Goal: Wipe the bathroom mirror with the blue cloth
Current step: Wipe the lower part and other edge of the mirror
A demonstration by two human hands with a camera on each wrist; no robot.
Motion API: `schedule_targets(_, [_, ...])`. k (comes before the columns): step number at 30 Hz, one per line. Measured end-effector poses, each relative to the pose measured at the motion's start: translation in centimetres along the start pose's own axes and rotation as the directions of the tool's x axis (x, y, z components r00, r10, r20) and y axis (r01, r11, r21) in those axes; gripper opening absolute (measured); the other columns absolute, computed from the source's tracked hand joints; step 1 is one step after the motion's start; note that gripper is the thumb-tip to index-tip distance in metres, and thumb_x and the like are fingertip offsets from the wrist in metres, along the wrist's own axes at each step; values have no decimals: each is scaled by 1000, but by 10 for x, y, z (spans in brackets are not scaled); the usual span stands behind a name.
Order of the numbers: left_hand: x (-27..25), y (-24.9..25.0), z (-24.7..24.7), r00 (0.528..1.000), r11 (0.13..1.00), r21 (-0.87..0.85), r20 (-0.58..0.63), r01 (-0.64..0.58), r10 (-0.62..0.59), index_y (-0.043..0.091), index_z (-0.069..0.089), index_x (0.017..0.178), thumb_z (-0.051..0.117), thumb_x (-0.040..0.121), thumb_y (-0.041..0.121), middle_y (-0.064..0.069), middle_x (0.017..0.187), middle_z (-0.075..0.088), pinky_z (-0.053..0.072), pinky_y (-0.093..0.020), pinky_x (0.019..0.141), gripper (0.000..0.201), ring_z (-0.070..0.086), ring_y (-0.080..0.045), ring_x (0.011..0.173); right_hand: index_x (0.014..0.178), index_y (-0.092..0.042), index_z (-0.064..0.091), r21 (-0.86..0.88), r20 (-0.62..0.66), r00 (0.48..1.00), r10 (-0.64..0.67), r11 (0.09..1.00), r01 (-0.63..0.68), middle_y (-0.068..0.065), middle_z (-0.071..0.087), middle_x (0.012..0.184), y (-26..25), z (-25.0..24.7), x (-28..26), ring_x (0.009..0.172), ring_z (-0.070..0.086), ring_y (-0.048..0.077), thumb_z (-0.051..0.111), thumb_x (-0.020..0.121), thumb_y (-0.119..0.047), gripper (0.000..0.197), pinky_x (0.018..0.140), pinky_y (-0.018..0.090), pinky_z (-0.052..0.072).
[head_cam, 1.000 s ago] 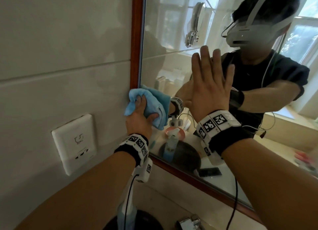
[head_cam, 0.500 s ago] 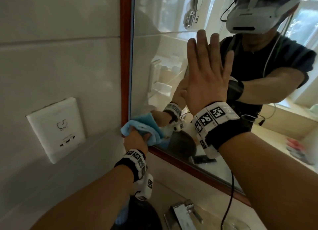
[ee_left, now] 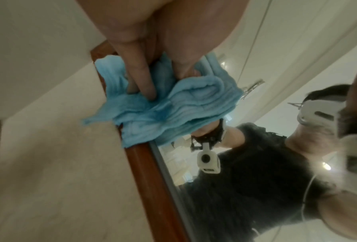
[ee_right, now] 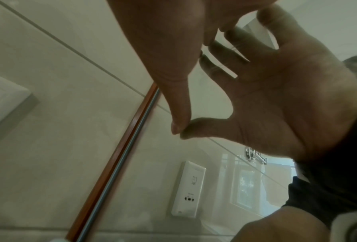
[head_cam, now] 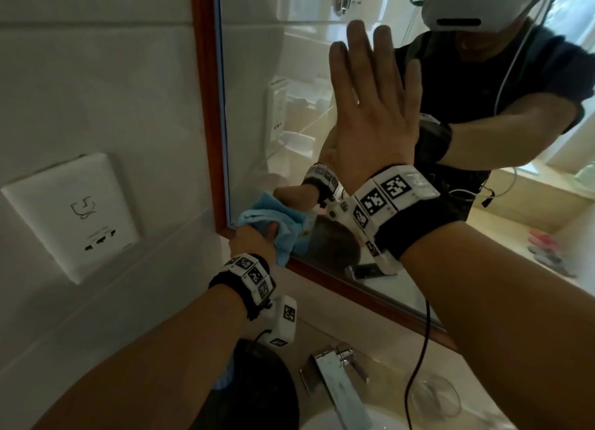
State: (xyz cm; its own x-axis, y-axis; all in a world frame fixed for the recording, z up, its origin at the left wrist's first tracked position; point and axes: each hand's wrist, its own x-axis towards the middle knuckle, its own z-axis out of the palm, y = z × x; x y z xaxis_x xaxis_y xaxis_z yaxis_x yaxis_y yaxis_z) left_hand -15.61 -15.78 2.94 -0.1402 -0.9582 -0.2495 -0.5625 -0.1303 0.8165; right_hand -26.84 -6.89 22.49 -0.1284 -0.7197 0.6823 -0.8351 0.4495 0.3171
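Now I'm bunching the crumpled blue cloth (head_cam: 273, 223) in my left hand (head_cam: 254, 239) to scrub the wood-framed bathroom mirror's (head_cam: 257, 107) bottom corner, while my right hand (head_cam: 373, 107) is bracing flat, fingers straight.

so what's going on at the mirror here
A person is wiping the mirror. The left hand holds a bunched blue cloth against the glass at the lower left corner, overlapping the wooden frame. The right hand is open, fingers spread, fingertips on the glass higher up. A tap sits below.
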Motion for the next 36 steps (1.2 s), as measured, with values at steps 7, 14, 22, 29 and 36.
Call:
schedule_targets(7, [-26, 8, 20, 994, 995, 77, 87, -67, 60, 0, 56, 126, 54, 96, 45, -20, 127, 60, 43, -34, 90, 54, 56, -35, 116, 154, -18, 12, 68, 115, 993, -19, 998, 11, 4, 0, 162, 9, -9, -53, 149, -4, 26, 3, 76, -59, 89, 114, 43, -14])
schedule_targets(14, [-66, 17, 48, 992, 981, 169, 94, -96, 81, 1, 54, 130, 47, 98, 47, -19, 129, 60, 44, -36, 94, 56, 57, -33, 118, 152, -22, 18, 12, 80, 994, 74, 997, -76, 2, 6, 162, 38, -14, -96, 149, 2, 22, 29, 87, -24, 66, 118, 46, 0])
schedule_targets(22, [-103, 27, 79, 988, 983, 137, 112, -121, 106, -1, 57, 127, 47, 100, 42, -20, 128, 60, 37, -29, 79, 51, 57, -33, 116, 153, -25, 14, -37, 88, 992, 94, 995, -91, 3, 5, 162, 83, -19, -134, 149, 1, 25, 66, 80, -23, 90, 119, 49, 5])
schedule_targets(29, [-134, 35, 99, 982, 977, 160, 149, -140, 116, 2, 59, 123, 48, 99, 45, -17, 125, 63, 40, -32, 81, 50, 59, -33, 114, 151, -23, 23, -54, 71, 989, 133, 990, -129, 5, 12, 161, 110, -25, -158, 149, 4, 27, 67, 83, -29, 82, 118, 49, 7])
schedule_targets(36, [-174, 43, 127, 979, 977, 150, 159, -149, 125, 3, 59, 122, 49, 97, 48, -17, 123, 64, 45, -36, 89, 53, 60, -33, 112, 153, -24, 15, -76, 139, 975, 174, 983, -165, 5, 6, 162, 144, -38, -187, 149, 0, 28, 66, 81, -27, 88, 117, 54, 9])
